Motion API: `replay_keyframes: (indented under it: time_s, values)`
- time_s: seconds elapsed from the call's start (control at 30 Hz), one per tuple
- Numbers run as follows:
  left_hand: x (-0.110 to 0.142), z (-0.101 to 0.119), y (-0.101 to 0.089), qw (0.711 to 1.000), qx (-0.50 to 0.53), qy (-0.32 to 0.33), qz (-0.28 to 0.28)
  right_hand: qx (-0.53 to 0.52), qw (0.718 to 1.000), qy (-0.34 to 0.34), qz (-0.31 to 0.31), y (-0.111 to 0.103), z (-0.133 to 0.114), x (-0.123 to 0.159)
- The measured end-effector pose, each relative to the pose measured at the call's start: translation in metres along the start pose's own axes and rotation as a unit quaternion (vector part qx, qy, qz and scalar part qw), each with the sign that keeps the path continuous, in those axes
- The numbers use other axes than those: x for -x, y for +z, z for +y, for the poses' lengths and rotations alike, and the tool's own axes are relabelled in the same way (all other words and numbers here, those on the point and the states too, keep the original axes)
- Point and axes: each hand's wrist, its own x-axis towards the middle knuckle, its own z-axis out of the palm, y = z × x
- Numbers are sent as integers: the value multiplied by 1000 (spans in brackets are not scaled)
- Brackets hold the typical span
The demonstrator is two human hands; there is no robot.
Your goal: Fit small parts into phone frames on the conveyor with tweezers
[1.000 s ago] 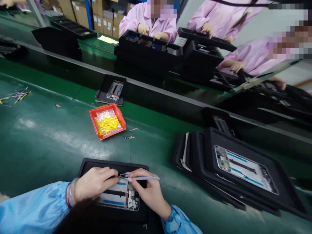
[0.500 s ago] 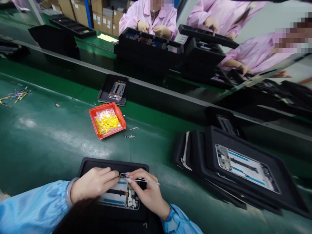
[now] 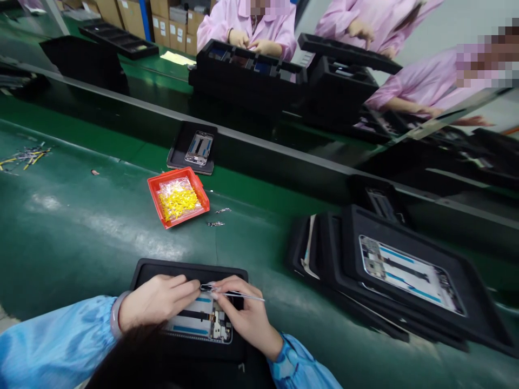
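Open bench (image 3: 270, 270) separates the right hand (image 3: 246, 314) from obstructing stacked trays (image 3: 330, 251).

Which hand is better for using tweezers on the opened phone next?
Probably the right hand: it holds the tweezers at the opened phone. The left hand covers part of it, no tool visible.

A smooth green counter (image 3: 52, 259) spreads across the foreground, catching pale streaks of light (image 3: 133, 237) on its left side. A grey rail (image 3: 284, 148) runs diagonally beyond it, with a slanted pale post (image 3: 57, 17) at upper left. Farther back, cardboard boxes (image 3: 161, 31) are stacked beside a blue upright (image 3: 145, 21), and a plain whitish wall (image 3: 466, 21) shows at upper right.
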Motion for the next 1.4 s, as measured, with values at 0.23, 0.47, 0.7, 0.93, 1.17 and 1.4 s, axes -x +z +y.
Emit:
replay_keyframes:
  time_s: [0.23, 0.47, 0.7, 0.93, 1.17, 1.4]
  values:
    - [6, -1, -1, 999, 1, 7, -39, 19, 1000, -16, -18, -2, 2, -1]
    - [7, 0, -6, 993, 6, 10, -122, 49, 998, -26, -32, -4, 3, 0]
    - [6, -2, -2, 994, 6, -2, -112, 44, 998, -31, -14, -2, 2, 0]
    - [8, 3, 4, 995, -8, -19, -102, 36, 999, -23, -13, -1, 0, -2]
    - [2, 7, 8, 984, 68, -158, -43, 6, 998, 48, 31, 1, 4, 0]
    - [-4, 17, 21, 974, 82, -207, 31, -91, 974, 125, 167, -11, 6, 7]
